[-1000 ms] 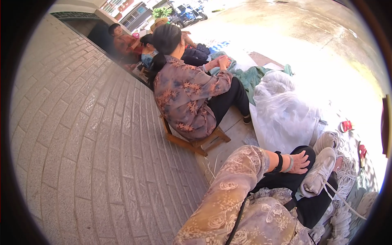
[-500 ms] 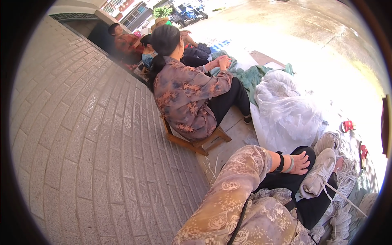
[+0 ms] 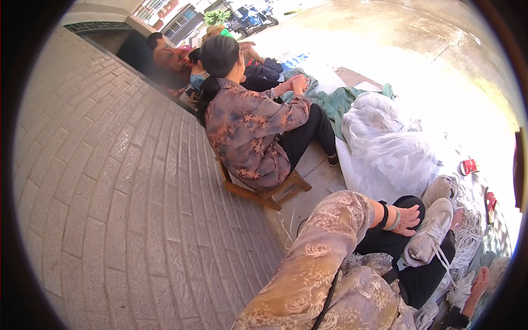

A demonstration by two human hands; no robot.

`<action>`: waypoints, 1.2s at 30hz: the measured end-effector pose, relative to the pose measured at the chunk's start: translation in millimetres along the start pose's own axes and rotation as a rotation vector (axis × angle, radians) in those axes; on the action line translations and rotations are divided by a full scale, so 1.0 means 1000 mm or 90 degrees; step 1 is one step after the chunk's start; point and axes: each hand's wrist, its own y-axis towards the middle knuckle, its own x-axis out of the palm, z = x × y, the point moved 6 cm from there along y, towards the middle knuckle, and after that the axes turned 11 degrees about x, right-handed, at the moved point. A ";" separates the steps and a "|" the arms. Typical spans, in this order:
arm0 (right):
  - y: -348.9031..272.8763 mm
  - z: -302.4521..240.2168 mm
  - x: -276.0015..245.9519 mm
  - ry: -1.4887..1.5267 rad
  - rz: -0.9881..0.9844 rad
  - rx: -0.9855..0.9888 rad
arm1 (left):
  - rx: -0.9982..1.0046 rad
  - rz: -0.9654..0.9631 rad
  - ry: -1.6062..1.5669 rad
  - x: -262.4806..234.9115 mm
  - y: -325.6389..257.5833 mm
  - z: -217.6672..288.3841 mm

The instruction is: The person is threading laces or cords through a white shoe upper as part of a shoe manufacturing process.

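A pale sneaker (image 3: 430, 235) with loose white laces (image 3: 444, 263) lies across my black-trousered lap. My left hand (image 3: 407, 220) rests on the black knee beside the sneaker, fingers stretched out and open. A black band and a pale bangle circle that wrist. At the lower right edge my right hand (image 3: 479, 283) points up, fingers extended and apart from the sneaker; I see nothing held in it. Behind the sneaker another pale shoe (image 3: 440, 190) sits by a heap of white cords (image 3: 469, 234). A bit of skin beyond the sneaker cannot be made out.
A large clear plastic bag (image 3: 385, 146) lies ahead on pale sheeting, next to green cloth (image 3: 335, 102). A person in a leaf-patterned shirt (image 3: 250, 132) sits on a wooden stool (image 3: 269, 195) at left. Red-handled scissors (image 3: 490, 201) and a red item (image 3: 469, 166) lie at right. A brick wall (image 3: 126, 192) runs along the left.
My right hand has come into view at the lower right. The lace, stretched taut to the right before, now hangs slack by the sneaker. My left hand stays on the knee.
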 end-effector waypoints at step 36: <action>-0.022 0.029 0.177 -0.446 0.071 -0.241 | -0.122 0.105 -0.074 0.034 0.010 0.009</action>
